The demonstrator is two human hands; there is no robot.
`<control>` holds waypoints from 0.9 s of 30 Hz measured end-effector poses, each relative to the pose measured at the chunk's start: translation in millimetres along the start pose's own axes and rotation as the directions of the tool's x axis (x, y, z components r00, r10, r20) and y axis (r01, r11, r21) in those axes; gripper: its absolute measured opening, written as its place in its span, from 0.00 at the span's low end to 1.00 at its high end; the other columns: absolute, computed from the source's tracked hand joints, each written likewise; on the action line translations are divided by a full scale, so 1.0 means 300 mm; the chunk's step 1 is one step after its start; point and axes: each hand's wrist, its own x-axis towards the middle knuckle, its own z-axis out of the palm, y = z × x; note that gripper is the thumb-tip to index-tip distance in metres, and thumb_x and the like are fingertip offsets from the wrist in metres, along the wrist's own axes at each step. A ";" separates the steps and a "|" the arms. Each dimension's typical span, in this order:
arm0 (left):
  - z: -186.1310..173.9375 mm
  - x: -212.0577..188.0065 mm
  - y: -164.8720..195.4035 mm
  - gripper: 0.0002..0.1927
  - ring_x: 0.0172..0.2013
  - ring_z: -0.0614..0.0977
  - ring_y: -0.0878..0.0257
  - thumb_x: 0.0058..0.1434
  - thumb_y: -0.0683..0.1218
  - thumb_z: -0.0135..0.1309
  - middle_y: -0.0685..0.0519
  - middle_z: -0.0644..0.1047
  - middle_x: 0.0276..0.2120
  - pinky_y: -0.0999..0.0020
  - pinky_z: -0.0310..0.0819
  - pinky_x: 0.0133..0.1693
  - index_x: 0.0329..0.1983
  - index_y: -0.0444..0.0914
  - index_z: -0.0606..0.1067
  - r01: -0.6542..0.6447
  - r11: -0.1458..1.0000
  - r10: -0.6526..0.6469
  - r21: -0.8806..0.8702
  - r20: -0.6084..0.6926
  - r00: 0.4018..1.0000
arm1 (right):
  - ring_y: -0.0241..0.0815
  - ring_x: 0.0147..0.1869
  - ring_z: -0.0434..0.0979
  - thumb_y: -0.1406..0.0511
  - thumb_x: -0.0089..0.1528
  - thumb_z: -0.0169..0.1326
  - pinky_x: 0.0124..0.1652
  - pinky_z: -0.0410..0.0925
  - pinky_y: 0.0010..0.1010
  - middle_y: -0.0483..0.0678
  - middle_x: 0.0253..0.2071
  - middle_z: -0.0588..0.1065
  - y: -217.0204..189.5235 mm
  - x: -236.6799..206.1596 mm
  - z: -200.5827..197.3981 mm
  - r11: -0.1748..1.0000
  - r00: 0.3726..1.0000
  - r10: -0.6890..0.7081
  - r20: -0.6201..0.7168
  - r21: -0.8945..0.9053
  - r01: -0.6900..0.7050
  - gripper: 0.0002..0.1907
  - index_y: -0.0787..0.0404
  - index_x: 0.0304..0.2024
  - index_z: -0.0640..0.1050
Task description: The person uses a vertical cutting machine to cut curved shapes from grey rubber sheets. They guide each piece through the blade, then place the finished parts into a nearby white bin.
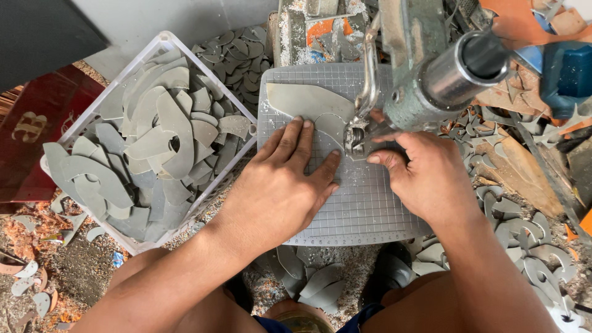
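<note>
A flat grey curved cut-out piece [305, 102] lies on a grey gridded cutting mat [364, 209]. My left hand [280, 182] rests flat on the mat, fingers spread, with its fingertips pressing the piece's near edge. My right hand [425, 176] pinches the piece's right end beside the metal foot [356, 134] of a grey-green machine [431, 68] that stands over the mat. The piece's right tip is hidden under the foot.
A white plastic crate [98, 108] full of the same grey curved pieces stands to the left. More grey pieces lie behind it [237, 61], at the right [524, 234] and below the mat [314, 277]. Brown scraps [524, 166] sit at right. Dust and offcuts cover the floor.
</note>
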 end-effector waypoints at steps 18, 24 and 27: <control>-0.003 0.002 0.004 0.22 0.59 0.75 0.33 0.62 0.55 0.57 0.23 0.73 0.56 0.47 0.70 0.60 0.54 0.36 0.80 0.008 1.000 -0.008 0.008 -0.012 1.000 | 0.58 0.43 0.81 0.65 0.60 0.64 0.41 0.72 0.44 0.56 0.40 0.81 0.001 0.013 -0.008 0.999 1.000 -0.029 -0.005 -0.013 0.029 0.17 0.57 0.53 0.82; -0.002 0.007 -0.002 0.22 0.59 0.76 0.34 0.62 0.54 0.57 0.24 0.73 0.56 0.47 0.70 0.60 0.53 0.36 0.80 0.005 1.000 -0.005 0.018 -0.019 1.000 | 0.56 0.44 0.82 0.65 0.60 0.64 0.43 0.72 0.43 0.54 0.43 0.81 -0.001 0.021 -0.012 1.000 1.000 0.008 0.016 -0.010 -0.008 0.17 0.55 0.53 0.82; 0.000 0.008 -0.005 0.22 0.59 0.76 0.34 0.62 0.54 0.57 0.24 0.73 0.56 0.47 0.70 0.60 0.53 0.36 0.80 0.006 1.000 -0.005 0.018 -0.023 1.000 | 0.58 0.46 0.82 0.66 0.60 0.64 0.44 0.72 0.44 0.54 0.44 0.81 -0.007 0.024 -0.015 0.999 0.998 -0.054 -0.012 -0.005 0.054 0.18 0.57 0.53 0.81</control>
